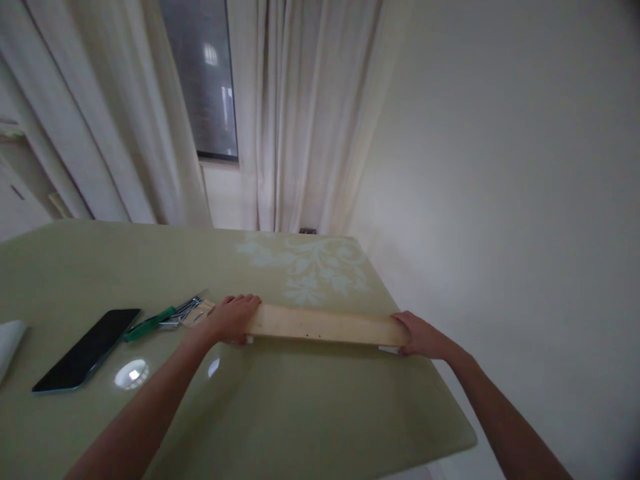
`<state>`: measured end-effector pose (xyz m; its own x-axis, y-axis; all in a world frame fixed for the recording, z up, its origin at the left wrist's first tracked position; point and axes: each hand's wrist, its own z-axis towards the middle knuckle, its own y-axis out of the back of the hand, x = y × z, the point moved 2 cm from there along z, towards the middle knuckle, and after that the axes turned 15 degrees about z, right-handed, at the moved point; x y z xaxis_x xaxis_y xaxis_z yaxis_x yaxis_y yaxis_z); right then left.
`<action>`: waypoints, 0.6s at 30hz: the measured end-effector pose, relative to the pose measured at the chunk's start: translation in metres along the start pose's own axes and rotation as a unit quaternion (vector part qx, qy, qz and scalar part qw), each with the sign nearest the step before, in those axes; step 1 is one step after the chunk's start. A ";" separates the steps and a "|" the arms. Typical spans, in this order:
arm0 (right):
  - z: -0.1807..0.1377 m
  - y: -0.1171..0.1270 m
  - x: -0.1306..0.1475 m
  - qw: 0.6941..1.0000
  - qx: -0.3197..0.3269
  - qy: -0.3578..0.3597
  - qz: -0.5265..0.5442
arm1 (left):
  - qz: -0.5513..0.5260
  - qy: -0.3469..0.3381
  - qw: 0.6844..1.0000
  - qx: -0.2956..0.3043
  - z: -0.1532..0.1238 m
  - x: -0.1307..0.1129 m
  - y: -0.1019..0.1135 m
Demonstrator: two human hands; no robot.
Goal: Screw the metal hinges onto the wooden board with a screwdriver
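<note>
A long pale wooden board lies crosswise near the right end of the table, with two small dark holes or dots in its front part. My left hand is closed over its left end, fingers on top. At the right end my right hand grips the board, thumb side toward the middle. A small white piece shows under the board by my right hand, and another bit of white peeks out below my left hand. What these white pieces are I cannot tell.
Left of my left hand lie a green-handled screwdriver, several metal screws or bits and a small wooden piece. A black phone rests farther left on the pale green table. A wall stands to the right, curtains behind.
</note>
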<state>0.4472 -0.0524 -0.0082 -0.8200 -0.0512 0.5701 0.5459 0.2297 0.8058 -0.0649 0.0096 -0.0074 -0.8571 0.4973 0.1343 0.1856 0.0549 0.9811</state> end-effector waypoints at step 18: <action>0.053 -0.039 -0.015 0.973 -0.131 0.122 0.144 | -0.141 0.143 0.976 -0.081 -0.061 0.110 -0.039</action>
<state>0.4290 -0.0088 -0.0565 -0.5781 -0.2571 0.7744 0.7988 0.0154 0.6014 -0.1957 0.0095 -0.0223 -0.9667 0.2181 -0.1340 -0.1361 0.0056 0.9907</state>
